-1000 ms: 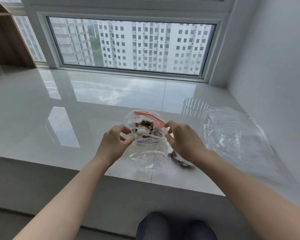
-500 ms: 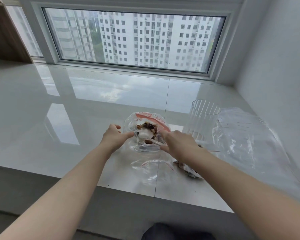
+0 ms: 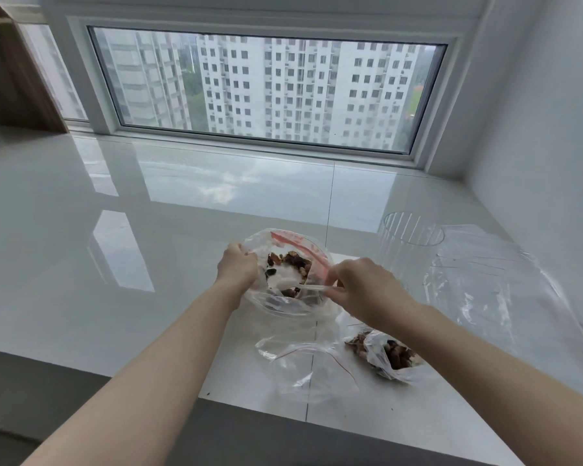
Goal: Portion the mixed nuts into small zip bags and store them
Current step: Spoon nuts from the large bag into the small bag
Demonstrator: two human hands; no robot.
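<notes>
I see the left hand [image 3: 238, 269] pinching the nut bag [image 3: 285, 299] rim and the right hand [image 3: 364, 290] pinching a spoon [image 3: 295, 285] inside it. Nearer the ledge [image 3: 148, 331] edge lie 2 small bags [image 3: 312, 369]; a cup [image 3: 408, 243] stands right.

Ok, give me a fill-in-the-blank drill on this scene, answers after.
1. The left hand grips the rim of the big bag, holding it ____.
2. The right hand holds a white plastic ____ over the nuts.
3. The small bag under the right forearm already holds ____.
4. The clear cup stands to the ____ of the big bag.

Missing words: open; spoon; nuts; right
</notes>
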